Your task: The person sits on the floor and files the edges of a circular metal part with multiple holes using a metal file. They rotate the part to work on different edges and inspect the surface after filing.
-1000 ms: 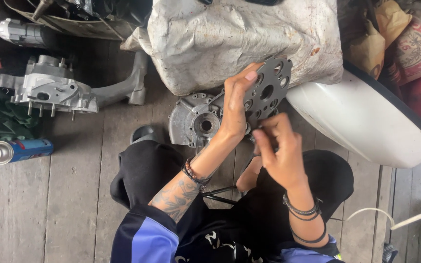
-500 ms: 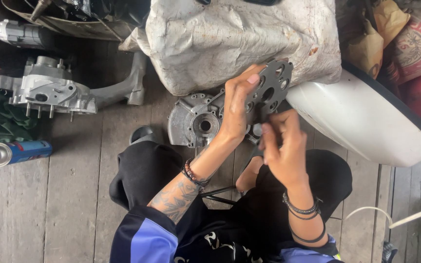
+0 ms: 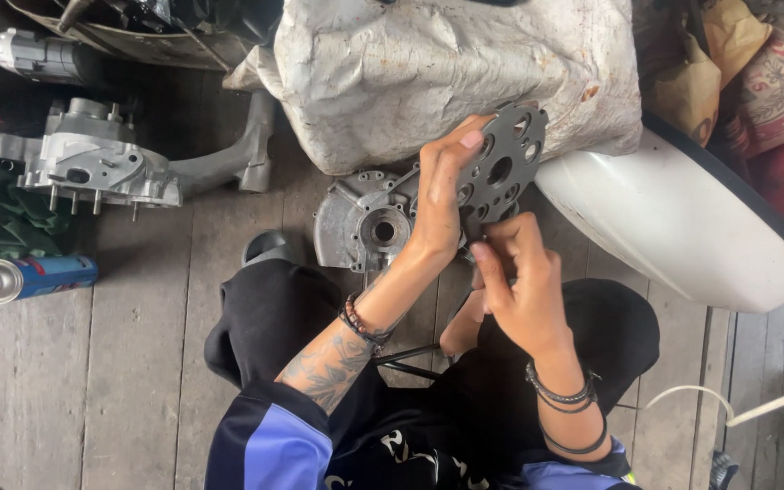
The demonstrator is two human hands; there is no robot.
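A: What has changed?

B: Little. The left hand (image 3: pixel 442 204) still clamps the perforated metal plate (image 3: pixel 501 172) by its edge, tilted slightly flatter than half a second ago. The right hand (image 3: pixel 519 286) stays pinched at its lower rim.

A: Room around them?

B: Tight: the grey engine casing (image 3: pixel 365 222) just left, the white curved panel (image 3: pixel 682 227) right, a sack (image 3: pixel 446 73) beyond.

A: Anything hidden?

B: Whatever the right fingertips pinch.
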